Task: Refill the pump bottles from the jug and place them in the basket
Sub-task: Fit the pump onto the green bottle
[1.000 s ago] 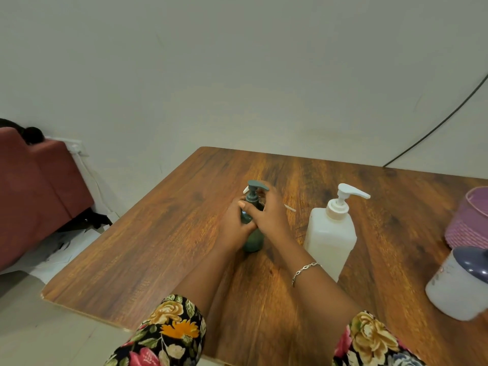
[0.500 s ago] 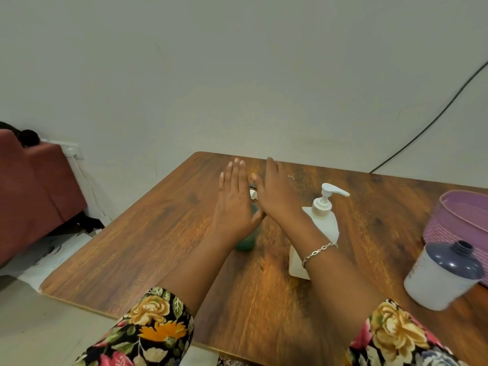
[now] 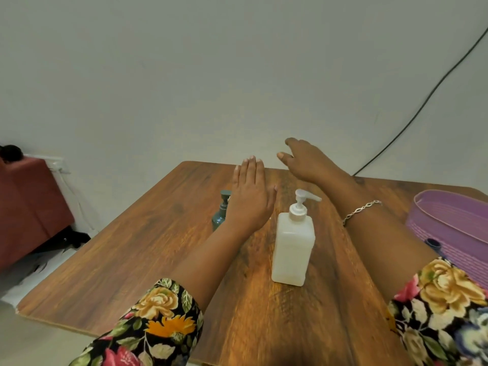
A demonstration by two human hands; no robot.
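Note:
A small dark green pump bottle [image 3: 221, 212] stands on the wooden table [image 3: 148, 249], partly hidden behind my left hand [image 3: 250, 199]. That hand is flat with fingers straight, holding nothing, hovering just right of the bottle. A tall white pump bottle [image 3: 293, 244] stands upright in the middle. My right hand [image 3: 306, 159] is raised above the table's far edge, fingers spread and empty. A purple basket [image 3: 449, 223] sits at the right edge. Only the dark cap [image 3: 433, 244] of the jug shows beside my right arm.
A black cable [image 3: 422, 107] runs down the pale wall to the table's back edge. A dark red seat [image 3: 29, 207] stands on the left, with papers on the floor below it. The table's left edge is near.
Both hands let go of the green bottle and lifted off it. My right hand rose and swung away to the right; the camera shifted left, so the basket shows more.

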